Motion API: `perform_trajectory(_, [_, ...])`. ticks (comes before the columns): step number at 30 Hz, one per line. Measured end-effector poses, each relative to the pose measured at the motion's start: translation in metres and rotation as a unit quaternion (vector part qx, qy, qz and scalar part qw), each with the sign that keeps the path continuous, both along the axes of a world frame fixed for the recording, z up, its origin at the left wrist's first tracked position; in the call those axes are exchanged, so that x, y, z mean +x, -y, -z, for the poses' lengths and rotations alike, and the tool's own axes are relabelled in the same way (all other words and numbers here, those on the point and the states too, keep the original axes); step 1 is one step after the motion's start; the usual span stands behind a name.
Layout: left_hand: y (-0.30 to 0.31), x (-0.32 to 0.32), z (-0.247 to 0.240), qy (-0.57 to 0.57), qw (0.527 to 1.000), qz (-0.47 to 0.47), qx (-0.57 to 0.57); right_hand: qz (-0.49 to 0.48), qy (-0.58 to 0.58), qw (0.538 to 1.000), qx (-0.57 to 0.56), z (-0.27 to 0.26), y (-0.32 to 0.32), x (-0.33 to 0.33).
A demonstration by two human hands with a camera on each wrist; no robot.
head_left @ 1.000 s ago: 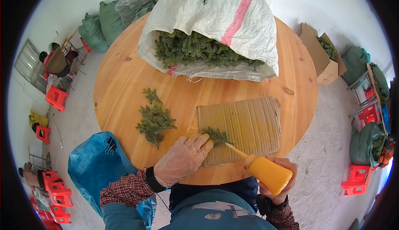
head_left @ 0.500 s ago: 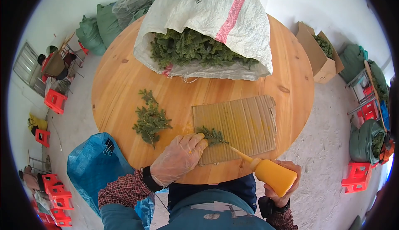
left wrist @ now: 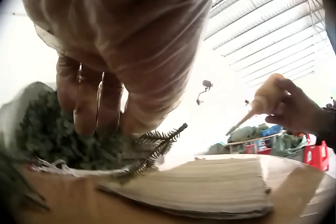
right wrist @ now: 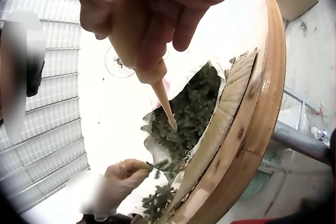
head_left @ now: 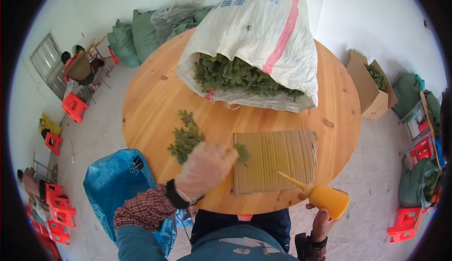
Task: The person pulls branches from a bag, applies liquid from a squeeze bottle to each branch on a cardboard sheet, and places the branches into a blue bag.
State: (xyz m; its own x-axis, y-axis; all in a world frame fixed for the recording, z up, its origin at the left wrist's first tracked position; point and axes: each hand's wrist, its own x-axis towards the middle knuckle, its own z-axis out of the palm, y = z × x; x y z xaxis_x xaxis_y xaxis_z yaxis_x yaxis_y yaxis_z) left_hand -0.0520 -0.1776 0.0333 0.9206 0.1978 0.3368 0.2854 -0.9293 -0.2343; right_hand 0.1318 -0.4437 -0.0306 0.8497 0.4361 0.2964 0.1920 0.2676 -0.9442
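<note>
My left hand, in a thin clear glove, pinches a small green conifer sprig above the left edge of a corrugated cardboard piece. In the left wrist view the cut stem of the sprig points up and right, over the cardboard. My bare right hand grips a yellow-orange squeeze bottle at the table's front right. Its long tapered nozzle points left over the cardboard, apart from the sprig. Beyond my left hand lie more conifer sprigs, partly hidden by it.
A white woven sack full of green sprigs lies open on the round wooden table. A blue bag with a black binder clip hangs at the left front edge. An open carton, red stools and green sacks stand around.
My left hand has lifted the sprig off the cardboard and drawn it leftward. My right hand has moved the bottle to the right, its nozzle away from the stem. The head view has shifted.
</note>
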Motion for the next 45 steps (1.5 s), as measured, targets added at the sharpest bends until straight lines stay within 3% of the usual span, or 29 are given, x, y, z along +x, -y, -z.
perform_trajectory(1, [-0.008, -0.006, -0.007, 0.001, 1.000, -0.002, 0.003, 0.001, -0.009, 1.000, -0.002, 0.001, 0.000, 0.001])
perform_trajectory(3, [-0.027, -0.023, -0.021, -0.006, 0.990, -0.127, 0.059, 0.005, -0.026, 1.000, -0.007, 0.003, 0.001, 0.004])
perform_trajectory(7, [-0.066, -0.051, -0.029, 0.011, 0.983, -0.158, 0.098, 0.010, -0.029, 0.999, -0.010, 0.009, -0.001, 0.006])
perform_trajectory(10, [-0.078, -0.050, -0.036, -0.058, 0.972, -0.225, -0.039, -0.003, -0.027, 1.000, -0.009, 0.012, -0.002, 0.009])
perform_trajectory(17, [-0.131, 0.052, -0.048, 0.116, 0.949, -0.140, -0.257, 0.001, 0.018, 0.999, -0.042, 0.011, -0.008, 0.002])
perform_trajectory(20, [-0.160, 0.095, -0.030, 0.222, 0.931, -0.158, -0.243, 0.009, 0.021, 0.999, -0.033, 0.010, -0.007, 0.001])
perform_trajectory(24, [-0.179, 0.115, -0.018, 0.234, 0.915, -0.163, -0.285, 0.013, 0.009, 0.999, -0.034, 0.011, -0.003, 0.002])
perform_trajectory(29, [-0.178, 0.087, -0.021, 0.207, 0.907, -0.130, -0.344, 0.018, -0.014, 0.999, -0.031, 0.009, -0.001, 0.003])
perform_trajectory(32, [-0.168, 0.054, -0.027, 0.206, 0.894, -0.015, -0.397, 0.001, -0.048, 0.999, -0.015, 0.011, -0.001, 0.006])
perform_trajectory(36, [-0.126, 0.037, -0.025, 0.202, 0.872, -0.067, -0.442, 0.000, -0.043, 0.999, -0.009, 0.015, -0.003, 0.007])
perform_trajectory(38, [-0.073, 0.036, -0.037, 0.162, 0.821, -0.080, -0.541, 0.010, -0.041, 0.999, 0.007, 0.015, -0.001, 0.007])
perform_trajectory(39, [-0.063, 0.033, -0.020, 0.138, 0.927, -0.029, -0.348, 0.016, -0.040, 0.999, 0.014, 0.014, 0.000, 0.007])
perform_trajectory(40, [-0.052, 0.029, -0.002, 0.108, 0.984, 0.024, -0.137, 0.020, -0.041, 0.999, 0.012, 0.014, 0.001, 0.008])
perform_trajectory(42, [-0.015, 0.022, 0.008, -0.008, 0.997, 0.077, 0.006, 0.025, -0.051, 0.998, 0.018, 0.012, 0.003, 0.009])
perform_trajectory(45, [0.018, 0.009, 0.028, -0.079, 0.989, 0.078, -0.096, 0.026, -0.059, 0.998, 0.022, 0.010, 0.007, 0.008])
